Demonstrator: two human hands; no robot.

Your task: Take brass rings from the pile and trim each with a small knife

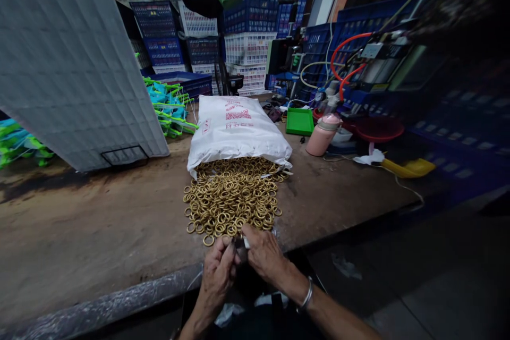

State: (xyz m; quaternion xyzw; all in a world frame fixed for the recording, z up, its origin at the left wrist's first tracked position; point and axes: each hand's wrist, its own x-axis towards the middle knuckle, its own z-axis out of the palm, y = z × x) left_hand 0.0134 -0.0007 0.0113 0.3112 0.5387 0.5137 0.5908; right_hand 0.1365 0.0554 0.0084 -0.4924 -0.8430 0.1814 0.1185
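A heap of brass-coloured rings [235, 202] spills from the open mouth of a white woven sack [239, 127] lying on the table. At the near edge of the heap my left hand [217, 268] is closed, thumb and fingers pinched together. Close beside it my right hand [265, 252] is closed too, with a bracelet on the wrist. The fingertips of both hands almost meet over something small and dark that I cannot make out. A small white bit shows at my right fingers. One loose ring [208, 240] lies just beyond my left hand.
A grey padded panel [79, 64] stands at left, beside green and blue plastic pieces [169, 106]. Right of the sack are a green tray [299, 121], a pink bottle [322, 135], a yellow scoop [410, 168] and a machine with red hoses [370, 64]. Stacked crates [251, 48] stand behind.
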